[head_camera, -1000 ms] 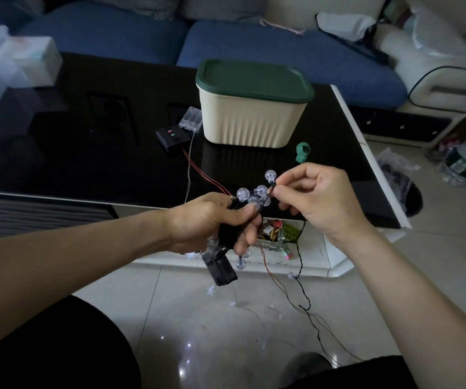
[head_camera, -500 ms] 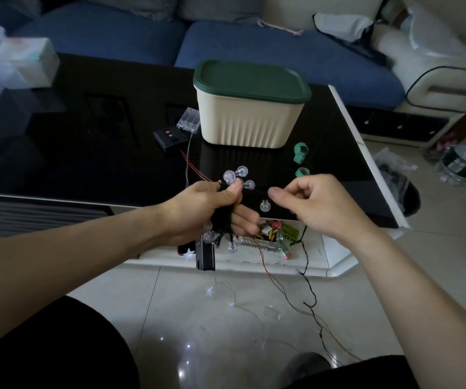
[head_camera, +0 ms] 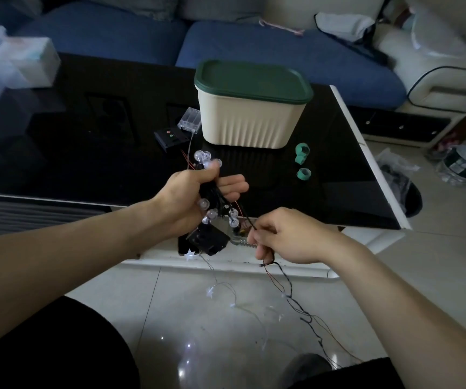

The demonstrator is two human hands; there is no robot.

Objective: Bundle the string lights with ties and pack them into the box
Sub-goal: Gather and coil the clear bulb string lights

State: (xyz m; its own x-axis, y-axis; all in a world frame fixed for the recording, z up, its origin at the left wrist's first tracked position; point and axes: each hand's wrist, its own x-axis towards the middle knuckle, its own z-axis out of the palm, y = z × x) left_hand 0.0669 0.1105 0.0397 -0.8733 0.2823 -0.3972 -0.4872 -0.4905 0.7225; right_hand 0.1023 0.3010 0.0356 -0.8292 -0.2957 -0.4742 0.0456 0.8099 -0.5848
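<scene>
**coilguy:** So at that point the left hand [head_camera: 195, 192] was wrapped tight around the gathered string lights [head_camera: 215, 197], thumb on top, a few clear bulbs poking out above the fist and more dangling under it. The black battery pack [head_camera: 208, 239] was hanging below the hand. Compared with half a second earlier, the right hand [head_camera: 288, 237] had dropped down and away from the bundle. It had been up level with the left one pinching a bulb, and by then it was lower, just beside the table edge, fingers curled and pinching the loose wire [head_camera: 285, 279] that trailed to the floor.

**tidybox:** So one loop finished, reaching for the next length?

**coilguy:** That's my read. Lots of wire was still on the tiles, so the coiling wasn't close to done.

**tidybox:** And the ties and box?

**coilguy:** The green ties [head_camera: 302, 161] sat untouched on the black table [head_camera: 86, 153], right of the cream box [head_camera: 250, 119], which still had its green lid [head_camera: 251, 80] on. A second black pack [head_camera: 170, 137] and a clear battery case [head_camera: 189, 120] lay left of the box, with thin wires running from there toward the hand. No bundle tied yet, nothing packed.
</scene>
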